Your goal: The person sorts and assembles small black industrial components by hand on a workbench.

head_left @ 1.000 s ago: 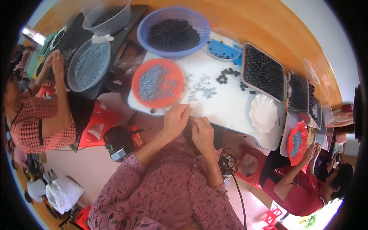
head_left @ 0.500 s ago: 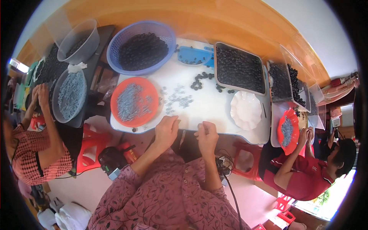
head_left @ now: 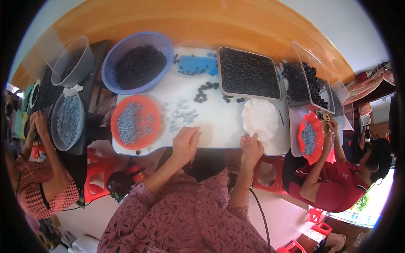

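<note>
My left hand (head_left: 186, 142) is over the table's front edge, fingers curled in with the tips pressed together; anything pinched there is too small to make out. To its right, my right hand (head_left: 252, 151) is at the near rim of a white scalloped plate (head_left: 260, 119), fingers loosely apart and no piece visible in them. Small grey-blue pieces (head_left: 182, 114) lie scattered on the white table (head_left: 215, 126) beyond my left hand. More of them fill part of a round orange-red tray (head_left: 155, 122) on the left. Small round black parts (head_left: 201, 96) form a loose line farther back.
A blue-purple basket (head_left: 110, 80) and a rectangular tray (head_left: 249, 95), both full of black parts, stand at the back. Between them lies a blue sheet (head_left: 192, 64). A dark thin stick (head_left: 281, 117) lies right of the plate. Co-workers sit left (head_left: 46, 181) and right (head_left: 333, 181).
My right hand has moved right, away from my left hand, to the white plate's near rim, and its fingers have loosened. My left hand stays closed. The whole view has shifted slightly.
</note>
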Available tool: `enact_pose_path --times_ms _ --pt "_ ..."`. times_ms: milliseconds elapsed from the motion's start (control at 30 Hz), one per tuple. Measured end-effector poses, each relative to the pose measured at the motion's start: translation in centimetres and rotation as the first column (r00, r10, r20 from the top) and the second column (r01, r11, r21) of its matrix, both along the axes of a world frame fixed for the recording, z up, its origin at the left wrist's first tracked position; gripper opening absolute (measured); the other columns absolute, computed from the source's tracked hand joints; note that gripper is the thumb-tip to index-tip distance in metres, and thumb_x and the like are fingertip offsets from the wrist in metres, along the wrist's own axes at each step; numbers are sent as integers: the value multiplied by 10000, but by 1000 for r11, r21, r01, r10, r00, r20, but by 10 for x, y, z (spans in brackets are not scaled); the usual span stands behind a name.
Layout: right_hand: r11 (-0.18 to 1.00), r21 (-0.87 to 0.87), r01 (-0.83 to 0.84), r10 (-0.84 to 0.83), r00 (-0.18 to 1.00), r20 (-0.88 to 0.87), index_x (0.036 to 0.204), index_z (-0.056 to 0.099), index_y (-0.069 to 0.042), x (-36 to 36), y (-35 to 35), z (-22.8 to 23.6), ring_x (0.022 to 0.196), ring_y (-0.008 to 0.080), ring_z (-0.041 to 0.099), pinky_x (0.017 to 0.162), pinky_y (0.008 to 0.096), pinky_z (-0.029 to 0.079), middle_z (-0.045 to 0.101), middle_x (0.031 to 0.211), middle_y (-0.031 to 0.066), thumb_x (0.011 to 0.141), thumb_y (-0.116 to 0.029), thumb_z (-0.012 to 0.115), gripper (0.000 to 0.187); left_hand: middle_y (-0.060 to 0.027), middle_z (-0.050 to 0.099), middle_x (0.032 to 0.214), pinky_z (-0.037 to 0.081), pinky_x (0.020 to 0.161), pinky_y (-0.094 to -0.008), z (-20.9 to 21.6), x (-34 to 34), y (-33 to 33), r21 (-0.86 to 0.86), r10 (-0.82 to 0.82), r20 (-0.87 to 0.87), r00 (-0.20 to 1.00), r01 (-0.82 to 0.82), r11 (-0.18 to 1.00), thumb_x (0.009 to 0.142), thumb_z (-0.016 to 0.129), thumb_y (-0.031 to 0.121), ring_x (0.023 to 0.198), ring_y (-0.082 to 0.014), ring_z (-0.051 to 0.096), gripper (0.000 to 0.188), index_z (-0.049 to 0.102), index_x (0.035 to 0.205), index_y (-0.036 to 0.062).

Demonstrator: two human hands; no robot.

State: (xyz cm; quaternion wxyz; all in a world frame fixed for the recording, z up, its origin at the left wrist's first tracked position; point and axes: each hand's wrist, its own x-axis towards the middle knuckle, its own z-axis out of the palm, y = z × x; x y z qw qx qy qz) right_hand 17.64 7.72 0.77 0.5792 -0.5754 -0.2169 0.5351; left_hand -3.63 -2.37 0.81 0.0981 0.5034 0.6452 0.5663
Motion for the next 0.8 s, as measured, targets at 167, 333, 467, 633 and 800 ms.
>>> enact_pose_path --times_ms 167,333,467,633,800 --pt "999 2 44 -44 997 -62 975 497 77 -2 12 -5 655 213 666 534 263 561 640 854 191 921 -210 642 326 -124 616 811 470 564 -307 1 12 8 -55 -43 54 998 46 997 826 665 4 642 -226 594 164 652 988 18" --pt "999 9 32 -31 999 -44 924 509 60 12 19 -15 574 167 621 446 225 484 642 786 170 927 -229 639 317 -140 605 794 483 589 -358 6 21 15 -86 -86 130 988 98 991 822 675 40 667 -292 599 151 646 970 28" --pt "992 -125 19 -29 997 -78 934 515 35 11 27 -8 522 161 592 395 224 432 627 726 150 928 -247 631 305 -117 605 802 466 580 -311 7 23 32 -50 -129 82 988 133 990 835 676 47 656 -227 586 142 650 971 14" --pt "993 -93 67 -75 994 -85 981 515 35 4 22 -2 545 198 632 395 238 459 630 751 165 932 -212 606 267 -128 611 892 477 581 -297 16 24 69 24 -145 76 987 143 989 844 646 15 685 -211 602 163 640 1006 3" --pt "977 30 210 -212 971 111 1010 509 49 0 8 14 560 237 656 422 257 510 639 851 181 941 -175 553 239 -186 575 1026 512 718 -405 18 9 124 64 -96 -122 988 105 992 825 563 -24 846 -361 603 211 613 1030 -21"
